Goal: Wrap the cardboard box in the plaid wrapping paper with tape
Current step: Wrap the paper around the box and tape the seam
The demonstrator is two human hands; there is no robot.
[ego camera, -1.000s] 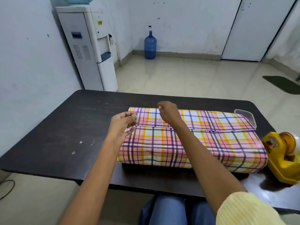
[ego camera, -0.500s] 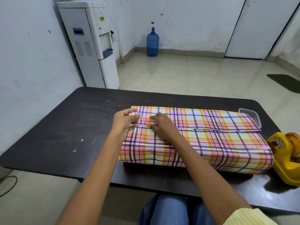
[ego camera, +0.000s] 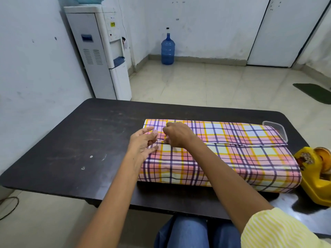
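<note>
Below the near edge of the desk (ego camera: 71,144), knees in blue jeans (ego camera: 189,231); at lower right, a yellow striped sleeve (ego camera: 279,230). Reaching forward over that edge, two bare forearms.

On the desk's right half, lying lengthwise, the cardboard box, hidden entirely under plaid wrapping paper (ego camera: 232,158), with the overlap seam (ego camera: 241,144) running along the top.

At the seam's left end, the left hand (ego camera: 143,143): fingers spread and relaxed, lower fingertips resting on the paper, a glint of what may be tape by the index fingertip. Just beside it, over the seam, the right hand (ego camera: 178,134): fingers curled downward, knuckles up; cannot tell whether pinching tape or only pressing.

Likely step: fixing the long seam at its left end. Next, probably: smoothing that spot flat, then more tape from the yellow tape dispenser (ego camera: 315,174) at the desk's right edge for the loose-looking right stretch.

Behind the box's far right corner, a clear plastic container (ego camera: 279,129). Beyond the desk, a white water dispenser (ego camera: 103,51) and a blue water bottle (ego camera: 168,50) by the far wall.
</note>
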